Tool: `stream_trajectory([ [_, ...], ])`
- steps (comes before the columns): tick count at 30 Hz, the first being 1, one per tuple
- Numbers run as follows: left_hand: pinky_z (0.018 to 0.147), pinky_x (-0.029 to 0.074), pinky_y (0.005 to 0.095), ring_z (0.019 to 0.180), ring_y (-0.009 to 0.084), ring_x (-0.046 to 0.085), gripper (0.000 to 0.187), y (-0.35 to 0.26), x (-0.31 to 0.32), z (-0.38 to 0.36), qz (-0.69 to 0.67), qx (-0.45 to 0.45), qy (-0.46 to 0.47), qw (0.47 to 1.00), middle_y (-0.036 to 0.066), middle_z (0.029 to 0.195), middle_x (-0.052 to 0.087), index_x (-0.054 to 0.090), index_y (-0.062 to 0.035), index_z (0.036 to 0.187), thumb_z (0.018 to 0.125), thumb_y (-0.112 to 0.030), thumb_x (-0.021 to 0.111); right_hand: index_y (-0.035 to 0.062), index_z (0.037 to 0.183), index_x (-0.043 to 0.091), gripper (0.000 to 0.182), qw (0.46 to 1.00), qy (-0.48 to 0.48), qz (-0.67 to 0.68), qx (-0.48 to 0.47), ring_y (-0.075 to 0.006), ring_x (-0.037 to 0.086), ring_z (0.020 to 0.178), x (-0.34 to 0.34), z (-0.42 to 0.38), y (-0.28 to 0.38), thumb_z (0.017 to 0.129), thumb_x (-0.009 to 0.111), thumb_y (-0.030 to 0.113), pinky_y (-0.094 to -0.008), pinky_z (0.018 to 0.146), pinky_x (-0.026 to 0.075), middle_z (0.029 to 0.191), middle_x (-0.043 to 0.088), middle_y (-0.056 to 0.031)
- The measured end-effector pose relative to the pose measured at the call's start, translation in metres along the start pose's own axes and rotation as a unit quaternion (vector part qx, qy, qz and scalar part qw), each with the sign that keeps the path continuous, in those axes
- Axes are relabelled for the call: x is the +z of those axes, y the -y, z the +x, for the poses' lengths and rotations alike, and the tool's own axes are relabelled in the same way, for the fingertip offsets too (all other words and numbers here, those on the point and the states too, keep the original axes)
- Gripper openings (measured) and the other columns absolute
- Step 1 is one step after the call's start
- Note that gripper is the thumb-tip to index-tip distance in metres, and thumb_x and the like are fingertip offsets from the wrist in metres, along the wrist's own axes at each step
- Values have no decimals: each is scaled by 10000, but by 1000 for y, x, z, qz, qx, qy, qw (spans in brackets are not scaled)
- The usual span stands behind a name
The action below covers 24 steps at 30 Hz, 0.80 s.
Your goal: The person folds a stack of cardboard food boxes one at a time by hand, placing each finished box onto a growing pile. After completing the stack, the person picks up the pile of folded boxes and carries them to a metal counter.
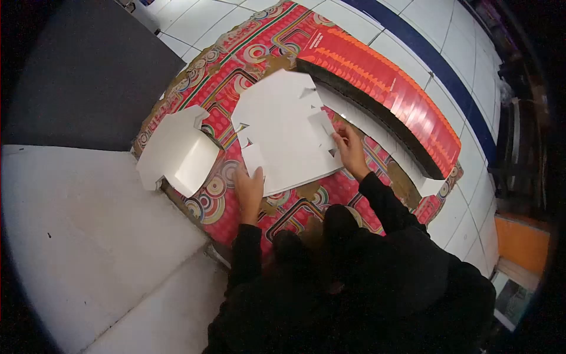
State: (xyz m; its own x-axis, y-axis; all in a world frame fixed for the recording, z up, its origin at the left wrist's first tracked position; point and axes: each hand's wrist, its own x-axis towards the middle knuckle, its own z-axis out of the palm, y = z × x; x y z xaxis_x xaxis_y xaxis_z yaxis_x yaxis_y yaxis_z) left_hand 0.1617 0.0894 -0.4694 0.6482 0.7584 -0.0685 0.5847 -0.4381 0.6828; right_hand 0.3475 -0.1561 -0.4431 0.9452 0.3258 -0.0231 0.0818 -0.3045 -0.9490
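Note:
A flat white cardboard sheet [286, 127] with slots and flaps along its sides lies in front of me on a red patterned mat [236, 97]. My left hand [250, 187] is at its near left edge, thumb raised apart from the fingers. At the right edge, my right hand [352, 150] has its thumb and fingers around the side of the sheet. To the left stands a partly folded white carton [180, 150] with raised walls, touched by neither hand.
A long row of stacked red-and-orange cardboard pieces [389, 88] curves along the mat's far right side. A dark grey panel [82, 71] is at the upper left. White floor tiles [407, 53] surround the mat, with an orange box [522, 245] at the far right.

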Motion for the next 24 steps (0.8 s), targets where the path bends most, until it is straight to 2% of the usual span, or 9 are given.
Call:
stream_trajectory([
  [4, 872, 483, 368, 1003, 270, 614, 497, -9, -13, 1, -85, -20, 49, 995, 184, 1097, 625, 538, 60, 1203, 854, -231, 739, -5, 1136, 547, 201, 997, 37, 66, -32, -144, 601, 927, -6, -6, 32, 996, 559, 138, -311, 818, 485, 1044, 627, -97],
  [7, 912, 476, 359, 1023, 240, 618, 460, -7, -14, 2, -222, -8, -13, 975, 158, 1125, 627, 501, 54, 1235, 896, -176, 709, 0, 1176, 511, 195, 989, 27, 146, 12, -117, 567, 971, -12, -7, 33, 1016, 524, 111, -292, 852, 465, 1039, 598, -59],
  [10, 823, 470, 406, 975, 254, 603, 319, 2, -14, 9, -314, 35, -20, 949, 173, 1059, 605, 580, 70, 1062, 885, -157, 719, 52, 1205, 474, 213, 993, 73, 86, -45, -116, 570, 985, -20, 0, 24, 1030, 536, 156, -293, 872, 476, 1097, 604, -58],
  [14, 839, 479, 401, 969, 263, 618, 354, -9, -15, 9, -304, 43, -4, 952, 183, 1048, 628, 584, 66, 1096, 880, -175, 726, 45, 1202, 480, 211, 991, 47, 125, -25, -106, 578, 985, -19, 1, 35, 1026, 540, 143, -290, 870, 479, 1090, 615, -49],
  [17, 928, 481, 360, 1081, 230, 622, 384, -31, -32, 0, -249, 9, 89, 964, 175, 1160, 653, 563, 64, 1187, 898, -143, 708, 35, 1216, 505, 234, 990, 48, 132, 21, -98, 591, 941, -18, 2, 20, 1012, 561, 136, -280, 819, 493, 1060, 623, -48],
  [20, 895, 495, 375, 1039, 255, 642, 422, -27, -29, 1, -221, -30, 123, 967, 193, 1129, 666, 589, 78, 1152, 870, -200, 734, 1, 1204, 554, 268, 994, 56, 83, 47, -101, 609, 868, -13, -2, 18, 976, 597, 135, -268, 748, 504, 1015, 640, -58],
  [21, 884, 495, 409, 1011, 319, 649, 398, -28, -24, -2, -204, -12, 118, 972, 226, 1102, 663, 580, 81, 1154, 878, -182, 694, -27, 1185, 582, 288, 995, 50, 62, 54, -105, 617, 832, -10, -5, 19, 951, 618, 137, -261, 713, 505, 996, 650, -69],
  [22, 873, 496, 443, 984, 384, 656, 376, -29, -20, -5, -187, 6, 113, 976, 259, 1076, 661, 572, 83, 1156, 885, -164, 655, -28, 1204, 591, 327, 991, 57, 11, 124, -169, 652, 895, -8, -6, 16, 924, 626, 137, -308, 762, 516, 1025, 669, -125],
  [24, 870, 493, 466, 980, 413, 644, 388, -29, -15, -13, -92, 19, 98, 991, 273, 1075, 654, 553, 91, 1177, 877, -143, 626, -23, 1224, 591, 359, 995, 50, -48, 67, -231, 656, 926, 5, -15, -2, 899, 628, 126, -348, 799, 514, 1046, 667, -164],
])
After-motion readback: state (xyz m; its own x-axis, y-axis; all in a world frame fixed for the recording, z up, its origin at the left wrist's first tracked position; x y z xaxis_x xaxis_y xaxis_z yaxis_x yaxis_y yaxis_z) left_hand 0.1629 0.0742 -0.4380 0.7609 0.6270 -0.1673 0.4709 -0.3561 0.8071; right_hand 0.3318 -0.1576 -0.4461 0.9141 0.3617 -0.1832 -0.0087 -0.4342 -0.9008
